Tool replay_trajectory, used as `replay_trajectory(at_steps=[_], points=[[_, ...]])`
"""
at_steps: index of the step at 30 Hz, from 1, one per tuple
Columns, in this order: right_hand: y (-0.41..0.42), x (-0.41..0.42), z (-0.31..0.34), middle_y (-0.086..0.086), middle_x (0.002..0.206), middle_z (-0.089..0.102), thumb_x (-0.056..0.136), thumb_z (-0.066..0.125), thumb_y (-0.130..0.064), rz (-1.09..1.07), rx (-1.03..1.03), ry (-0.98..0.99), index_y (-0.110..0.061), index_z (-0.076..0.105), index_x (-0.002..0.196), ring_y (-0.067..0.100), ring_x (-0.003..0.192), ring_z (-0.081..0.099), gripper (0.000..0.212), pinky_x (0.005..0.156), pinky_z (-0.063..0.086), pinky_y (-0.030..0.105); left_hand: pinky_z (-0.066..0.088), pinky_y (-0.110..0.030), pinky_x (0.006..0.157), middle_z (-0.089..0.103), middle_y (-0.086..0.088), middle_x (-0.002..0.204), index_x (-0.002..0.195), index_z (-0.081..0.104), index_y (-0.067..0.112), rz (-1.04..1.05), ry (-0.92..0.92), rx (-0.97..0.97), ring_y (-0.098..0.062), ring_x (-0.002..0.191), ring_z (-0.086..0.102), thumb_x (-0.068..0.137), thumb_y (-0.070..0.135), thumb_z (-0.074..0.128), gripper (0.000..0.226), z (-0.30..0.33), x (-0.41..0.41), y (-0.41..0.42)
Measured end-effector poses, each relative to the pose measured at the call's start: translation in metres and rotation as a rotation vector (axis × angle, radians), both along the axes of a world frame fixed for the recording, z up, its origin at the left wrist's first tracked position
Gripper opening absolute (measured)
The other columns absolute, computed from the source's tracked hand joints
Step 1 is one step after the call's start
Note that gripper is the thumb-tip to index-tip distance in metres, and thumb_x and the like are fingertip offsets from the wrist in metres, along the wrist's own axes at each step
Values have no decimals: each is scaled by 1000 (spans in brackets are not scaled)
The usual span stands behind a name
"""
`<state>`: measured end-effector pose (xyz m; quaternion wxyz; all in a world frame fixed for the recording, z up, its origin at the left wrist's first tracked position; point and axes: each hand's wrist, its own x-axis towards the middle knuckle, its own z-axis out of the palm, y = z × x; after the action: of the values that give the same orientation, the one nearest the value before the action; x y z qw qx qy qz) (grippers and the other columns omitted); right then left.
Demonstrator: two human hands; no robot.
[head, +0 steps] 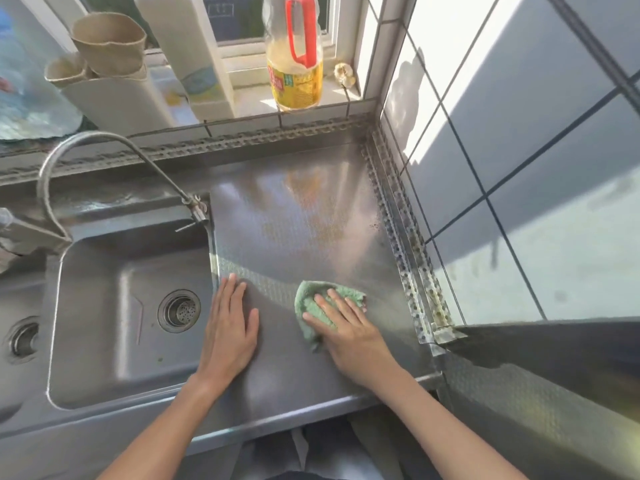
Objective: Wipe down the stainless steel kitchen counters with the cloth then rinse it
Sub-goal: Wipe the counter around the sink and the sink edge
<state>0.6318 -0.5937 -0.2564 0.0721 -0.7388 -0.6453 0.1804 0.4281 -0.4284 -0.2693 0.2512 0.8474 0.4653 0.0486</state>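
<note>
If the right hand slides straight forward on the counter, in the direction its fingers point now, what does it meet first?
The right hand presses the green cloth, fingers pointing up and left across the counter. That way looks free until the faucet base or the back ledge; depth is unclear, so which comes first is uncertain.

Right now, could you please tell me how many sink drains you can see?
2: one drain in the sink basin beside the left hand, another drain at the frame's left edge.
</note>
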Motion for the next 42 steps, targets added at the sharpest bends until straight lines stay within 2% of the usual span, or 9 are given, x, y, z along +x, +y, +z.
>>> replay_trajectory(at_steps=[4, 8, 13, 16, 18, 25, 31, 35, 42], points=[[19, 62, -3, 1, 169, -5, 108, 37, -26, -297, -78, -8, -35, 17, 160, 28, 157, -8, 56, 128, 2, 49, 12, -44, 134, 24, -13, 174, 160, 35, 1, 58, -38, 37, -26, 164, 14, 107, 19, 53, 58, -7, 17, 19], [88, 73, -4, 8, 170, -9, 106, 44, -31, -509, -91, -54, -30, 11, 162, 35, 156, -11, 65, 128, -3, 52, 9, -46, 135, 26, -15, 172, 160, 33, 0, 197, -37, 85, -27, 164, 14, 108, 21, 42, 56, -21, 42, 18], [110, 5, -16, 4, 171, 8, 99, 46, -20, -189, -22, 22, -33, 26, 159, 32, 158, -7, 64, 126, -11, 47, 8, -42, 135, 30, -11, 171, 158, 34, 4, 229, -30, 201, -21, 164, 14, 103, 29, 35, 61, -40, 44, 15], [73, 4, -18, 2, 170, 17, 94, 52, -21, 37, -46, 16, -35, 32, 157, 29, 158, 3, 67, 127, 6, 50, 10, -43, 134, 29, -10, 172, 159, 33, 6, 224, -19, 226, -19, 165, 11, 102, 30, 35, 62, -46, 42, 16], [52, 30, -16, 0, 169, 22, 94, 55, -20, -14, -27, 15, -36, 35, 155, 26, 157, 7, 66, 125, 17, 51, 11, -44, 134, 29, -10, 171, 159, 33, 6, 221, -20, 234, -19, 165, 11, 102, 30, 35, 62, -47, 43, 16], [137, 101, -11, 5, 171, -8, 107, 39, -27, -468, -82, -70, -33, 15, 162, 30, 156, -14, 60, 128, 0, 51, 17, -49, 133, 31, -12, 170, 157, 37, 3, 228, -27, 239, -25, 164, 17, 99, 25, 41, 62, -43, 43, 15], [182, 17, -17, 4, 172, 3, 102, 45, -22, -143, -2, -22, -35, 23, 160, 31, 157, -12, 63, 127, -5, 50, 18, -51, 132, 32, -14, 170, 156, 39, 1, 222, -28, 249, -26, 163, 18, 99, 24, 41, 62, -40, 44, 15], [112, 15, -13, 2, 169, 21, 96, 46, -27, 92, -19, -12, -34, 34, 156, 27, 158, 7, 61, 128, 12, 50, 16, -49, 133, 32, -14, 170, 157, 38, 1, 227, -30, 248, -25, 164, 17, 99, 23, 42, 62, -39, 46, 14], [139, 113, -3, 2, 171, 0, 108, 37, -29, -346, -105, -45, -32, 22, 161, 25, 158, -9, 55, 128, 6, 50, 18, -50, 133, 31, -12, 170, 157, 39, 2, 234, -30, 251, -26, 163, 18, 99, 25, 41, 62, -42, 46, 14]])
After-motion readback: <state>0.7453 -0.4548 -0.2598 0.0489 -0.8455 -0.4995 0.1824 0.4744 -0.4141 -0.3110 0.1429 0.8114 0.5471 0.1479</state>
